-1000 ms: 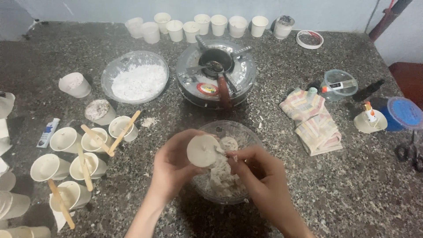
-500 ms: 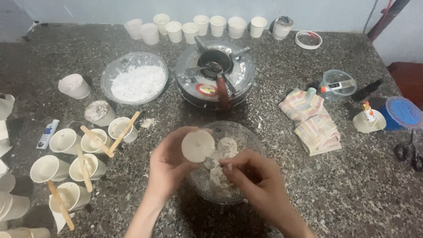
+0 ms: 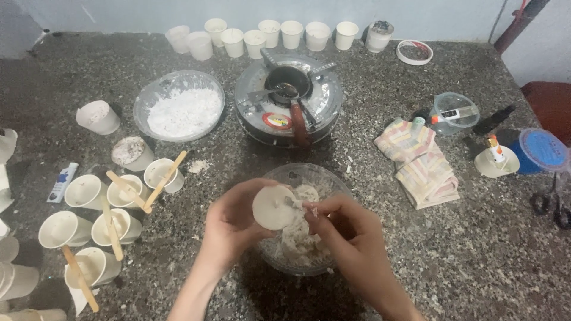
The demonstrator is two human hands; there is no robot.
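Observation:
My left hand [image 3: 233,224] holds a round white wax disc [image 3: 273,207] on edge above a clear glass bowl [image 3: 309,176]. Several broken white wax pieces [image 3: 297,245] lie in the bowl. My right hand [image 3: 348,238] is over the bowl's right half, its fingertips pinching at the right edge of the disc. A small white scrap shows between those fingertips. The bowl stands on a speckled granite counter [image 3: 416,255] straight in front of me.
Behind the bowl stand a round metal stove with a small dark pot [image 3: 288,95] and a glass bowl of white powder [image 3: 179,113]. White paper cups with wooden sticks [image 3: 119,202] crowd the left; more cups [image 3: 262,32] line the back. A striped cloth [image 3: 419,163] and scissors [image 3: 550,202] lie on the right.
The disc stays in my left hand, turned slightly. My right hand has come up from inside the bowl to pinch at the disc's edge.

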